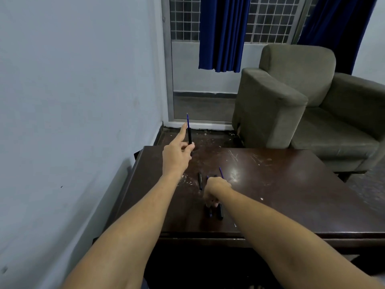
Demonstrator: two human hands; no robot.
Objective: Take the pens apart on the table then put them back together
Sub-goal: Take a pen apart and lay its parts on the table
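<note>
The dark brown, scratched wooden counter [281,195] carries loose pen pieces near its middle. The task looks about midway, with several pens lying in parts and one in hand.

The left hand [177,155] is raised over the counter's far left corner. Its thumb and lower fingers pinch a black pen barrel [189,136] upright, with the forefinger stretched straight beside it. A thin blue refill [188,120] stands out of the barrel's top (going in or coming out, I cannot tell which).

The right hand [215,188] is down among the pieces with its fingers curled under. The back of the hand hides whether they grip anything. Left of it lies a second black barrel [200,180], and a loose blue refill [221,172] lies just beyond the knuckles. Short black pieces [220,211] lie by the fingertips, toward the near edge.

By my judgement, at least two pens are not yet put back together.
</note>
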